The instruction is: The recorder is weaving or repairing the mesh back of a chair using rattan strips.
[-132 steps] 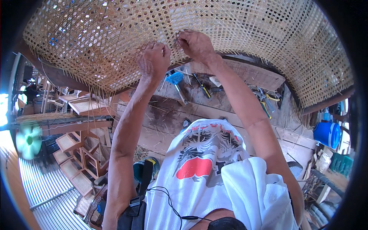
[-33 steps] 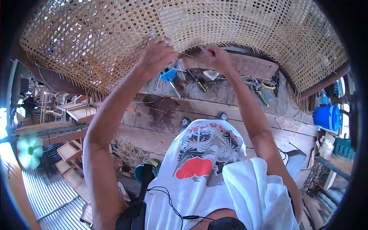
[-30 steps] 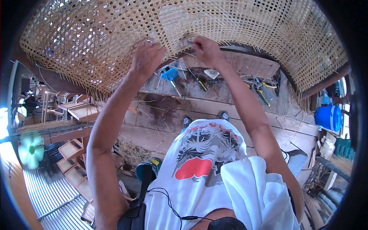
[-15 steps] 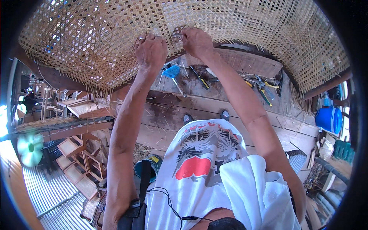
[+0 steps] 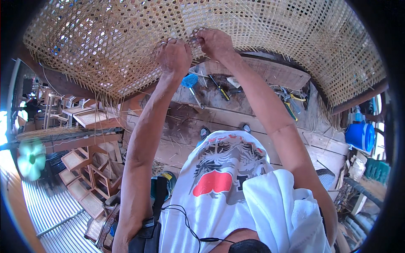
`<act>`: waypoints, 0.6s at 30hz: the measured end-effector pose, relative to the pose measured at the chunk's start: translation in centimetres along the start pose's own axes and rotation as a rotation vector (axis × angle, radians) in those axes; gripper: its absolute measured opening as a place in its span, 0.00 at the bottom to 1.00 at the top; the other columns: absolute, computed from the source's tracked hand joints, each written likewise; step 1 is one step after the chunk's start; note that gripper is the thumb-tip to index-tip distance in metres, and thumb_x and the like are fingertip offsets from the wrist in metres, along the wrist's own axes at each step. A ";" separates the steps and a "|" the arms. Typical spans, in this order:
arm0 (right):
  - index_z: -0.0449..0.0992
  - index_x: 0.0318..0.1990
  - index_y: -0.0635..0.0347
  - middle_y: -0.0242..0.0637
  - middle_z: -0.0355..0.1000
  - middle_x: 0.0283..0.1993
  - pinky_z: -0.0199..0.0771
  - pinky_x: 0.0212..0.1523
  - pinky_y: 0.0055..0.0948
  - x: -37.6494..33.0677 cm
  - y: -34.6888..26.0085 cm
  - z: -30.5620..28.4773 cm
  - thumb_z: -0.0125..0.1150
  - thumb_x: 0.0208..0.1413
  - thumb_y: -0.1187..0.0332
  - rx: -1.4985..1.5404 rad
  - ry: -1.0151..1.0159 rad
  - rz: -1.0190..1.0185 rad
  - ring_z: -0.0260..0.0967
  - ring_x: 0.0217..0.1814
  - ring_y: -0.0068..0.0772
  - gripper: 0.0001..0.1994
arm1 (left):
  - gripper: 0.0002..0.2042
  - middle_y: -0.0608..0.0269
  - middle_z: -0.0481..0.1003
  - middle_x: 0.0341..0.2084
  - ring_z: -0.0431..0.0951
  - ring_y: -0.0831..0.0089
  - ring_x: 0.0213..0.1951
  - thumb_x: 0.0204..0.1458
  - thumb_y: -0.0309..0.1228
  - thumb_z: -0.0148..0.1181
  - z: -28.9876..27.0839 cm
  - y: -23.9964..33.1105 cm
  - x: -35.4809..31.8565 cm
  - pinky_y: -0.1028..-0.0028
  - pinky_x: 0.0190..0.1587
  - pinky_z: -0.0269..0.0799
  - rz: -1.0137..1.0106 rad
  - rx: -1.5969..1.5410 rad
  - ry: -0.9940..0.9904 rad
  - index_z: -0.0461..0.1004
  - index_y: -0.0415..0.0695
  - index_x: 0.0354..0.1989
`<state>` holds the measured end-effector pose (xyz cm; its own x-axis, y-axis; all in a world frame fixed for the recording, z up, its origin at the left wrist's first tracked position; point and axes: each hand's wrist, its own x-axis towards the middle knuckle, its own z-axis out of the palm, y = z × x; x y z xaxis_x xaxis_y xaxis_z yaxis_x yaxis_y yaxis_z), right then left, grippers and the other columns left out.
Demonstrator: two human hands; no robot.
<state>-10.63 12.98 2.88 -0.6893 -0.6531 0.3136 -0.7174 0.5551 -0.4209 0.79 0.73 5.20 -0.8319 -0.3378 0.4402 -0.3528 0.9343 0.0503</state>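
Observation:
A wide sheet of woven cane webbing point(image 5: 114, 46) curves across the far side, with loose strand ends hanging along its edge over a dark wooden frame point(image 5: 63, 82). My left hand point(image 5: 175, 58), a ring on one finger, presses against the near part of the weave with its fingers curled in. Close beside it on the right, my right hand point(image 5: 216, 43) pinches at the webbing with thumb and fingers together. Any single strand between the fingertips is too small to make out.
Below the webbing lie a screwdriver point(image 5: 222, 90), a blue-topped tool point(image 5: 190, 80) and pliers point(image 5: 288, 101) on wooden boards. Unfinished wooden frames with cane panels point(image 5: 90, 202) stand at left near a spinning fan point(image 5: 31, 159). A blue water jug point(image 5: 360, 136) is at right.
My left hand has shifted right along the webbing, closer to my right hand. The right hand has hardly moved.

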 end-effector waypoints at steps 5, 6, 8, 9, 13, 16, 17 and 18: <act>0.82 0.47 0.46 0.39 0.81 0.45 0.80 0.50 0.44 0.1 0.4 0.3 0.60 0.62 0.61 0.004 0.000 -0.015 0.79 0.50 0.45 0.10 | 0.10 0.56 0.82 0.39 0.82 0.54 0.43 0.54 0.38 0.62 -0.1 -0.3 0.0 0.55 0.48 0.76 0.010 0.009 0.006 0.83 0.47 0.35; 0.82 0.47 0.46 0.39 0.81 0.45 0.80 0.50 0.44 0.1 0.4 0.3 0.60 0.62 0.61 0.011 0.002 -0.020 0.78 0.51 0.45 0.10 | 0.10 0.56 0.82 0.39 0.82 0.54 0.43 0.55 0.38 0.62 -0.1 -0.3 0.1 0.55 0.48 0.76 0.016 0.005 0.015 0.83 0.47 0.35; 0.82 0.47 0.47 0.39 0.81 0.45 0.79 0.51 0.44 0.1 0.5 0.3 0.60 0.62 0.61 0.031 0.000 -0.027 0.78 0.51 0.45 0.10 | 0.09 0.56 0.82 0.40 0.82 0.54 0.43 0.55 0.38 0.62 -0.3 -0.2 0.1 0.55 0.49 0.76 0.005 0.009 -0.008 0.83 0.47 0.35; 0.82 0.47 0.47 0.39 0.81 0.45 0.79 0.51 0.44 0.1 0.5 0.3 0.60 0.62 0.61 0.043 -0.004 -0.028 0.78 0.51 0.45 0.10 | 0.09 0.56 0.82 0.40 0.82 0.54 0.44 0.55 0.38 0.62 -0.3 -0.2 0.1 0.55 0.49 0.76 -0.012 -0.004 -0.018 0.83 0.47 0.36; 0.82 0.49 0.48 0.39 0.81 0.46 0.79 0.52 0.43 0.2 0.7 0.3 0.61 0.62 0.61 0.026 -0.020 -0.026 0.78 0.51 0.45 0.11 | 0.09 0.57 0.82 0.40 0.81 0.53 0.45 0.56 0.37 0.61 0.0 0.1 0.4 0.55 0.51 0.75 -0.035 0.001 -0.032 0.84 0.47 0.37; 0.82 0.49 0.48 0.40 0.81 0.45 0.78 0.52 0.43 0.3 0.9 0.4 0.60 0.63 0.60 0.062 -0.008 -0.040 0.78 0.51 0.45 0.11 | 0.09 0.58 0.82 0.40 0.81 0.54 0.46 0.57 0.35 0.60 0.3 -0.2 0.8 0.56 0.52 0.75 0.052 0.061 0.073 0.84 0.47 0.37; 0.82 0.48 0.49 0.40 0.81 0.45 0.78 0.52 0.43 0.3 0.9 0.5 0.61 0.63 0.61 0.055 0.004 -0.052 0.78 0.51 0.45 0.11 | 0.09 0.59 0.82 0.40 0.81 0.54 0.46 0.57 0.35 0.60 0.3 -0.4 0.8 0.56 0.52 0.74 0.069 0.095 0.080 0.84 0.47 0.37; 0.82 0.48 0.49 0.40 0.81 0.45 0.78 0.52 0.43 0.2 0.9 0.5 0.61 0.63 0.61 0.043 -0.015 -0.046 0.78 0.51 0.45 0.11 | 0.09 0.59 0.82 0.41 0.81 0.54 0.46 0.57 0.34 0.60 0.3 -0.6 0.8 0.56 0.52 0.74 0.114 0.129 0.099 0.84 0.47 0.37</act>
<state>-11.43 13.10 2.17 -0.6537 -0.6852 0.3212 -0.7433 0.5014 -0.4429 0.19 -0.17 5.26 -0.8258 -0.2115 0.5228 -0.3155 0.9416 -0.1174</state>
